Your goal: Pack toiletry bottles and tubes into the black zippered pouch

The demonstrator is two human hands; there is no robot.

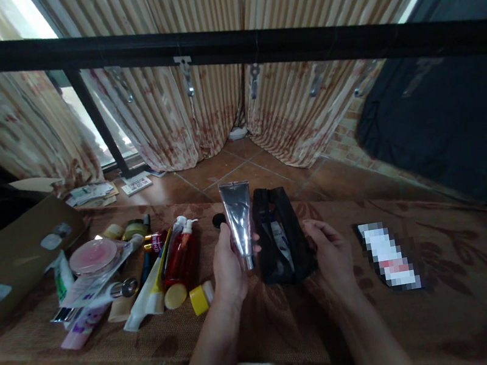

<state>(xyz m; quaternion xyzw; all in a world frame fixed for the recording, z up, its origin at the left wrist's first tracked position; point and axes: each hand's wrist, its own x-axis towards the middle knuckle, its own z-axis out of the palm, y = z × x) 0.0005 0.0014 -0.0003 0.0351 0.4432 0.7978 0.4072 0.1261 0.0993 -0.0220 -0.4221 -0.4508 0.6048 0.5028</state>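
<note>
Left hand (228,266) is grasping the tube (238,213) crimped end up, just beside the pouch (297,235) on the bench (470,301). Right hand (332,250) is gripping the pouch's right side, apparently steadying it while its mouth is gaping.

One left hand (229,270) and one right hand (332,250) make two hands. Tubes number at least four — one silver tube (239,217), one green-and-white tube (62,282), one purple-pink tube (84,328), one yellow-and-white tube (148,304) — though overlap hides the exact total. There is one black pouch (297,242), one phone (389,256), one cardboard box (18,261), one pink round container (93,255), one black cap (218,220) and at least one red bottle (178,257).
</note>
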